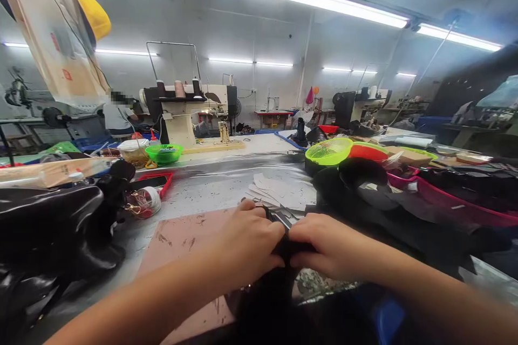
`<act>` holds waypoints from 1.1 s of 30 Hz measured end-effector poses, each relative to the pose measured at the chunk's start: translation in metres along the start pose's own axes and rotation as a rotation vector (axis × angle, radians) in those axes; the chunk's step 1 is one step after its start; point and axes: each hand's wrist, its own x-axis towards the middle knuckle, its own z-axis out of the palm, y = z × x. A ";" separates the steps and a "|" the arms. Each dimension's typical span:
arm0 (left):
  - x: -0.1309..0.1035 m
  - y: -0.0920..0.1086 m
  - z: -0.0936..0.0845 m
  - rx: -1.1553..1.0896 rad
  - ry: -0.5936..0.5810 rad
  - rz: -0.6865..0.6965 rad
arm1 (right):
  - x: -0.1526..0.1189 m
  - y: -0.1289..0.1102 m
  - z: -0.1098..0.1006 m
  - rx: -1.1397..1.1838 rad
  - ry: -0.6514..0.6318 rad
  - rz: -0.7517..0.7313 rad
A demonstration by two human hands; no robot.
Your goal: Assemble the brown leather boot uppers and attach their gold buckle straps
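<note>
Where held between both hands: black piece (289, 252), dark against dark below, with outline too unclear to tell; pale strip (282, 219) showing along its top, between the fingers.
Left hand (253, 240): curled closed, pinching the black piece from its left side, knuckles up.
Right hand (324, 245): bent toward the left hand, pinching the same piece between thumb and fingers.
Pink board (182, 237): lying flat on the grey worktop (202, 178), below and left of the left hand.
Pale cut pieces (271, 190): overlapping in a loose spread, just beyond both hands.
Red tray (165, 185) and clear jar (148, 201): set beyond and left of the left hand.
Green bowl (164, 155): farther past the left hand, near a sewing machine (180, 126).
Glossy black material (60, 221): heaped well left of the left hand.
Lime basket (328, 152): beyond the right hand.
Magenta basket (457, 199): right of the right hand, filled with dark items.
Person (118, 116): in a pale top, far beyond the left hand.
</note>
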 end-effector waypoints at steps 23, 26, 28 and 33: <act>-0.011 -0.016 -0.019 -0.001 -0.396 -0.040 | 0.001 0.005 -0.006 0.165 -0.239 -0.268; -0.008 -0.009 -0.022 0.067 -0.432 -0.088 | 0.003 0.006 -0.013 0.192 -0.352 -0.302; -0.007 -0.002 -0.023 0.116 -0.448 -0.106 | 0.006 0.003 -0.017 0.143 -0.414 -0.248; -0.009 0.002 -0.017 -0.038 -0.377 -0.100 | 0.011 -0.009 -0.016 -0.055 -0.345 -0.096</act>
